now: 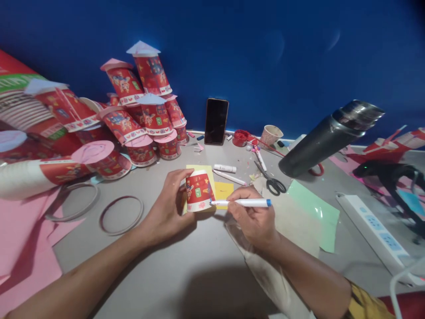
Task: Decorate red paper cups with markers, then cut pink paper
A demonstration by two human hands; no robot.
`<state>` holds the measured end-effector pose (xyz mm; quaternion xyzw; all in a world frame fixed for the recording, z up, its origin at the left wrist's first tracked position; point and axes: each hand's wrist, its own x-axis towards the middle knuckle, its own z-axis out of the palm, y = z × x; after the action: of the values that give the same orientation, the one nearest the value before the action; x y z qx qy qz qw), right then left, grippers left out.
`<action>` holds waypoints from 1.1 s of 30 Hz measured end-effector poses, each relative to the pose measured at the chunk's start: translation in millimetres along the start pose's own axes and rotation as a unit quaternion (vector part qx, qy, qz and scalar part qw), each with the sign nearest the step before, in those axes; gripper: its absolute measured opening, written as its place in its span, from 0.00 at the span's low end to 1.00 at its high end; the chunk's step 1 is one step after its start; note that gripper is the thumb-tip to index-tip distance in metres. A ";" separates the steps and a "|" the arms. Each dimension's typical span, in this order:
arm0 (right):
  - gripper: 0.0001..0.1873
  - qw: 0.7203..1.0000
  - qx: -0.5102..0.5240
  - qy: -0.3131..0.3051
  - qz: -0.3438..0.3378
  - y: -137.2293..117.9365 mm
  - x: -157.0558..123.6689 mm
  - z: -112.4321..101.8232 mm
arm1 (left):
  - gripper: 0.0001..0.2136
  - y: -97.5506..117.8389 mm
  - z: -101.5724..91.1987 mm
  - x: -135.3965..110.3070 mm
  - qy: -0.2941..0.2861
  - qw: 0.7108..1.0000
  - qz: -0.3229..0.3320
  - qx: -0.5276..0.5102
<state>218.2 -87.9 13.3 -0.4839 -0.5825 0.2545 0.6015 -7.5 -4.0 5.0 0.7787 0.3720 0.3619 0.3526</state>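
A red paper cup point(198, 190) with a white band along its lower edge is gripped in my left hand point(172, 201), fingers behind it and thumb near the bottom. Pink marks show on that white band. In my right hand point(254, 219) is a white marker with a blue end point(252, 203), held like a pen, its tip at the cup's lower right edge. Behind the cup lie a pale yellow sheet and a yellow sticky note point(224, 190). A capped white marker point(225, 168) and a pink-ended marker point(229, 178) rest just beyond.
Stacked red cups with paper tops point(154, 113) fill the left back. A phone point(216, 122) leans on the blue wall. To the right are scissors point(275, 185), a dark flask point(318, 141), green paper point(314, 215) and a power strip point(373, 228). Tape rings point(121, 215) lie left.
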 end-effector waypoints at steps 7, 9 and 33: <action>0.03 0.997 -0.027 -0.046 -0.060 3.3 -4.6 -2.5 | 0.40 2.2 -0.7 -0.9 0.003 0.999 0.030 0.036; 0.03 0.994 -0.033 -0.059 -0.084 4.6 -5.4 -3.0 | 0.40 1.8 -0.8 -1.1 -0.003 0.999 0.032 0.043; 0.03 0.989 -0.052 -0.062 -0.121 1.7 -0.9 -0.9 | 0.37 -0.1 -1.1 -1.7 -0.003 0.990 0.112 0.084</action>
<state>219.3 -88.3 11.5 -0.4235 -0.6857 0.1788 0.5643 -9.2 -5.1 4.9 0.8434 0.3101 0.3644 0.2445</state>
